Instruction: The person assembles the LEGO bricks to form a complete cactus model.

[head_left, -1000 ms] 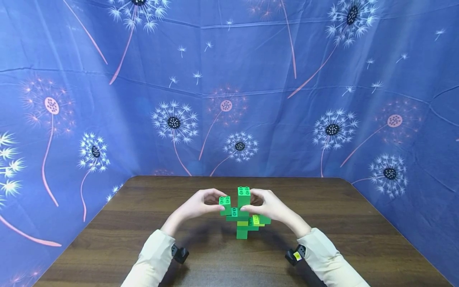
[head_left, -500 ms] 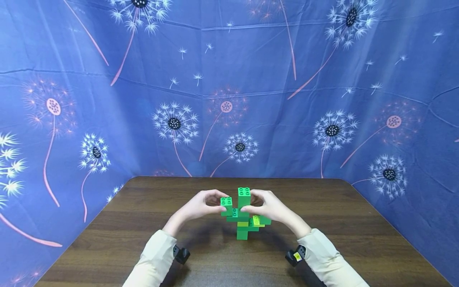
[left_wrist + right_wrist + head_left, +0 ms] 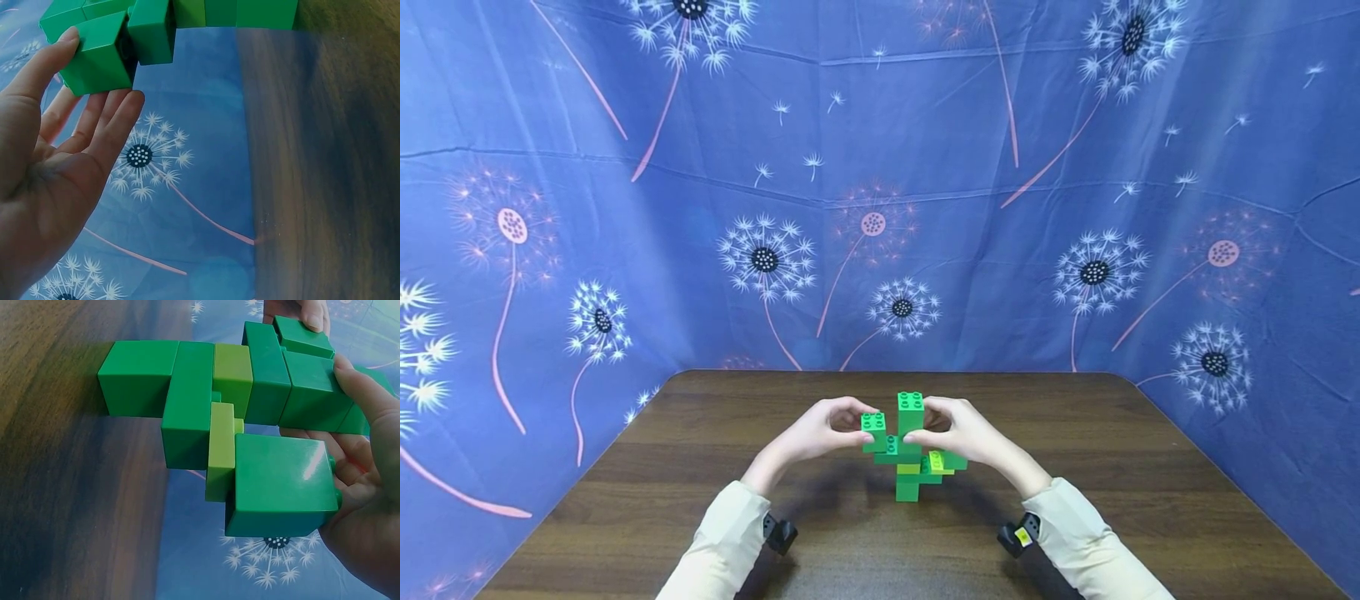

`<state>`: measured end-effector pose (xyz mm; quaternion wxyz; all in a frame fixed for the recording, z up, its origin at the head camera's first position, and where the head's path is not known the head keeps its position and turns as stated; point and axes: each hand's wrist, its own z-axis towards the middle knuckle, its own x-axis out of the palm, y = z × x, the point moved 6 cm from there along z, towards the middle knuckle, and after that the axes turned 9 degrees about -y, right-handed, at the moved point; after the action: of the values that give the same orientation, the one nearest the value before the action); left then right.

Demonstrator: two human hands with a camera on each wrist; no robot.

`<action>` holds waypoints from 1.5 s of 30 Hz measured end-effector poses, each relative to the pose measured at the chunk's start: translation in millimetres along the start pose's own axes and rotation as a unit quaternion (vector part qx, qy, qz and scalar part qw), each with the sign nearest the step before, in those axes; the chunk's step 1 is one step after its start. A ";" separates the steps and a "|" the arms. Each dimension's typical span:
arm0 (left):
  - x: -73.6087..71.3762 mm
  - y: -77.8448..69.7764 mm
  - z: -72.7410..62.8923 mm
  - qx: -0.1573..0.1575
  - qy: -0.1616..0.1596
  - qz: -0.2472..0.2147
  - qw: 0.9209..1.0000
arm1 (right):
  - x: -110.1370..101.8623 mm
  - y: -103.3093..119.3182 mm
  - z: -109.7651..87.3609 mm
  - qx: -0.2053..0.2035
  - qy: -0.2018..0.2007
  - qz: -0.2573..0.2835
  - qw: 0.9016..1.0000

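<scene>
A stack of green and yellow-green toy building bricks (image 3: pixel 907 487) stands upright on the table like a branching plant. My right hand (image 3: pixel 964 429) pinches the tall green column (image 3: pixel 911 414) at its middle, thumb in front and fingers behind. On the left, my left hand (image 3: pixel 820 427) pinches a green brick (image 3: pixel 874 427) between thumb and fingers. In the left wrist view, this brick (image 3: pixel 100 56) sits slightly tilted at the end of the flat green brick (image 3: pixel 152 34), with a dark gap showing between them. A lower right branch carries a yellow-green brick (image 3: pixel 220 453) and another green brick (image 3: pixel 281 475).
The brown wooden table (image 3: pixel 715 467) reaches back to a blue cloth (image 3: pixel 985 250) printed with dandelions, which also hangs at both sides. A small black camera sits on each wrist, the left camera (image 3: pixel 781 535) and the right camera (image 3: pixel 1017 537).
My left hand has shifted slightly right with its green brick, closer to the column. The right hand and the stack look almost unmoved.
</scene>
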<state>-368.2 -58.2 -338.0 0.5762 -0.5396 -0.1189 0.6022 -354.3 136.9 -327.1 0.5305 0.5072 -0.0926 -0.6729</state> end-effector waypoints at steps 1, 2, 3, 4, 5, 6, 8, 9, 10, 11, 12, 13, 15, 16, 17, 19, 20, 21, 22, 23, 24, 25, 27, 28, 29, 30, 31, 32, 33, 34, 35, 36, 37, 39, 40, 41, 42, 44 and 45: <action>0.2 0.1 0.0 -0.001 0.000 0.000 1.000 | 0.1 -0.2 -0.1 0.001 0.000 -0.003 1.000; 0.5 0.3 -0.3 -0.004 0.000 -0.001 1.000 | 0.2 -0.5 -0.1 0.001 0.000 -0.006 1.000; 0.6 0.1 -0.8 -0.005 0.000 0.000 1.000 | 0.4 -0.5 -0.1 -0.002 0.001 -0.007 1.000; 0.9 0.0 -1.3 -0.007 -0.001 -0.002 1.000 | 0.7 -0.8 0.0 -0.001 0.001 -0.007 1.000; 1.1 -0.2 -1.7 -0.007 -0.001 -0.007 1.000 | 0.8 -1.0 0.1 -0.002 0.001 -0.008 1.000; 1.4 -0.5 -2.0 -0.008 -0.002 -0.008 1.000 | 0.9 -1.0 0.3 -0.005 0.000 -0.009 1.000; 2.1 -1.0 -2.5 -0.006 -0.001 -0.013 1.000 | 1.0 -1.5 0.6 -0.008 -0.001 -0.008 1.000; 2.4 -1.0 -2.6 -0.005 -0.001 -0.016 1.000 | 1.2 -1.6 0.5 -0.008 0.001 -0.005 1.000; 2.7 -1.0 -2.6 -0.004 0.000 -0.019 1.000 | 1.4 -2.2 0.4 -0.006 0.001 -0.003 1.000; 2.8 -1.1 -2.6 -0.003 0.001 -0.019 1.000 | 1.5 -2.3 0.3 -0.005 0.002 -0.002 1.000; 3.0 -1.2 -2.6 -0.001 0.001 -0.019 1.000 | 1.3 -2.2 0.2 -0.005 0.001 -0.003 1.000; 3.0 -1.2 -2.7 0.002 0.002 -0.021 1.000 | 1.2 -2.4 0.1 -0.003 0.001 -0.001 1.000; 2.8 -1.3 -3.0 0.005 0.001 -0.020 1.000 | 1.3 -2.2 -0.1 0.002 0.003 0.006 1.000; 2.8 -0.9 -3.4 0.005 0.000 -0.019 1.000 | 1.3 -2.0 -0.2 0.003 0.003 0.008 1.000; 2.9 -0.4 -3.6 0.006 -0.002 -0.018 1.000 | 1.3 -1.9 -0.3 0.006 0.004 0.010 1.000; 3.0 -0.6 -4.6 0.006 -0.006 -0.016 1.000 | 1.2 -1.4 -0.6 0.011 0.007 0.015 1.000; 3.1 -1.6 -5.1 0.006 -0.008 -0.014 1.000 | 1.2 -1.2 -0.7 0.015 0.008 0.017 1.000; 3.4 -2.9 -5.4 0.005 -0.009 -0.012 1.000 | 1.1 -0.9 -0.8 0.017 0.008 0.017 1.000; 3.5 -5.8 -5.9 0.005 -0.010 -0.012 1.000 | 0.8 -0.6 -0.9 0.018 0.008 0.017 1.000; 3.3 -10.6 -6.8 0.005 -0.010 -0.012 1.000 | 0.6 -0.4 -0.8 0.019 0.008 0.016 1.000; 3.1 -15.6 -7.6 0.005 -0.010 -0.013 1.000 | 0.4 -0.1 -0.8 0.019 0.008 0.016 1.000; 2.8 -20.9 -8.5 0.004 -0.010 -0.012 1.000 | 0.2 -0.1 -0.6 0.020 0.007 0.016 1.000; 1.7 -31.8 -10.4 0.002 -0.009 -0.009 1.000 | 0.3 -0.2 -0.5 0.019 0.008 0.015 1.000; 1.1 -36.9 -11.4 -0.001 -0.009 -0.007 1.000 | 0.3 -0.4 -0.5 0.019 0.008 0.015 1.000; 0.6 -40.5 -12.0 -0.002 -0.009 -0.004 1.000 | 0.3 -0.4 -0.4 0.018 0.008 0.014 1.000; 0.5 -42.4 -12.2 -0.004 -0.008 -0.001 1.000 | 0.3 -0.5 -0.4 0.017 0.008 0.013 1.000; 0.6 -43.7 -12.1 -0.005 -0.007 0.001 1.000 | 0.2 -0.6 -0.4 0.016 0.008 0.012 1.000; 0.7 -43.8 -11.7 -0.006 -0.007 0.001 1.000 | 0.1 -0.4 -0.4 0.014 0.007 0.011 1.000; 1.2 -42.7 -11.1 -0.006 -0.006 0.001 1.000 | 0.1 -0.3 -0.4 0.011 0.006 0.010 1.000; 1.8 -41.0 -10.6 -0.005 -0.005 0.000 1.000 | 0.0 -0.3 -0.4 0.008 0.005 0.009 1.000; 2.8 -36.6 -9.5 -0.006 -0.004 -0.002 1.000 | 0.1 -0.1 -0.4 0.003 0.004 0.007 1.000; 3.7 -31.3 -8.3 -0.006 -0.004 -0.002 1.000 | 0.2 0.3 -0.4 -0.007 0.003 0.003 1.000; 4.9 -26.0 -7.2 -0.006 -0.005 -0.003 1.000 | 0.4 0.5 -0.3 -0.012 0.002 0.001 1.000; 6.5 -16.3 -5.6 -0.003 -0.007 -0.001 1.000 | 0.5 0.6 -0.1 -0.018 -0.001 -0.005 1.000; 7.1 -11.4 -4.8 -0.005 -0.008 0.000 1.000 | 0.6 0.7 -0.2 -0.021 -0.003 -0.008 1.000; 7.7 -6.6 -3.9 -0.007 -0.009 0.001 1.000 | 0.8 0.8 -0.1 -0.021 -0.003 -0.009 1.000; 7.9 -4.3 -3.7 -0.007 -0.010 0.003 1.000 | 0.9 0.8 -0.1 -0.020 -0.003 -0.010 1.000; 7.8 -2.4 -3.9 -0.006 -0.011 0.005 1.000 | 1.3 0.8 -0.3 -0.011 -0.001 -0.007 1.000; 7.7 -2.2 -4.1 -0.005 -0.012 0.007 1.000 | 1.7 1.2 -0.4 -0.010 0.000 -0.005 1.000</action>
<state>-361.9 -53.2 -341.8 0.5675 -0.5365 -0.1251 0.6120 -353.0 135.2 -327.5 0.5323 0.5021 -0.0831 -0.6765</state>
